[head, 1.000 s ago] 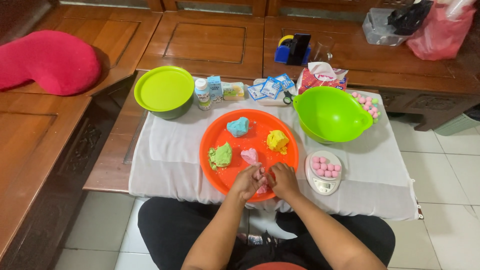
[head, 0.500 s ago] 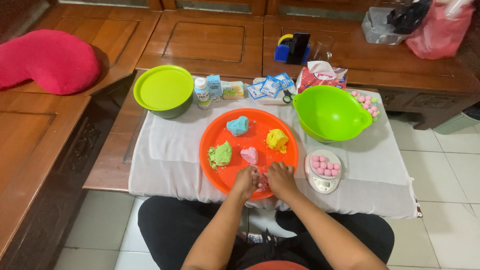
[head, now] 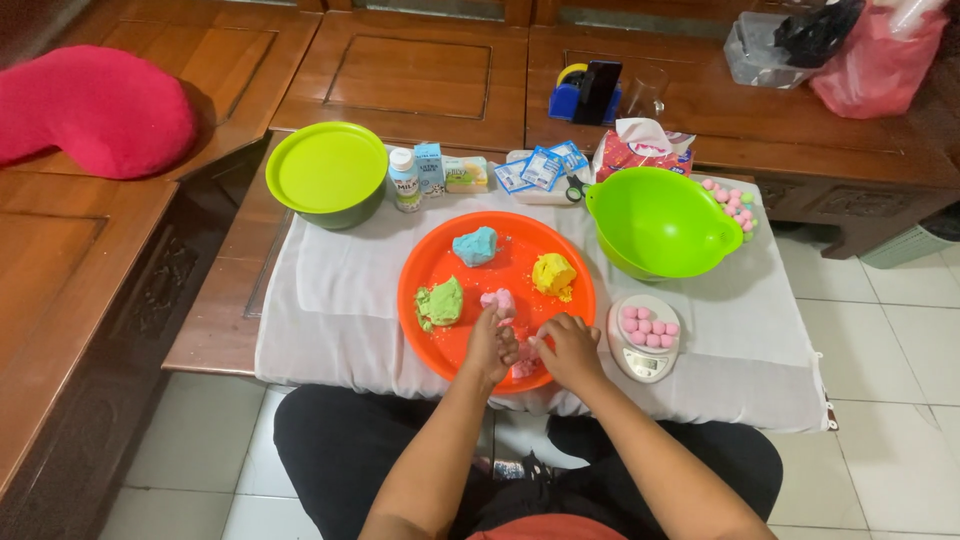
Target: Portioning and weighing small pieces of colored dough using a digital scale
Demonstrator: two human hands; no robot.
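Four lumps of soft coloured dough sit on the round orange plastic plate (head: 440, 345), and across the scene from the left we go: a big red cushion (head: 95, 105) lies on the wooden bench at far left, then a lime-green lidded round tub (head: 326, 172) stands at the back of the white cloth (head: 330, 300) covering the tabletop, with a small white bottle (head: 404, 180) and little cartons just beside it. On to the plate: a green dough lump (head: 441, 302) at its left, a blue dough lump (head: 475, 245) at the back, a small pink dough lump (head: 498, 301) near the middle, a yellow dough lump (head: 553, 274) to the right. At the plate's near edge the left hand (head: 490, 345) is curled with fingers bent down, touching pink dough (head: 520, 368) that lies between the two hands; how firmly it grips I cannot tell. Right next to it the right hand (head: 568, 350) is curled too, fingertips pressed at the same pink piece, and its hold is also hidden. Further right, a small white kitchen scale (head: 645, 362) carries a cluster of pink dough balls (head: 648, 326), just beside the plate. Behind it an open lime-green plastic bowl (head: 662, 222) stands, with more small pastel balls (head: 730, 200) on the cloth at its far right. A red plastic bag (head: 880, 60) rests on the bench at top right.
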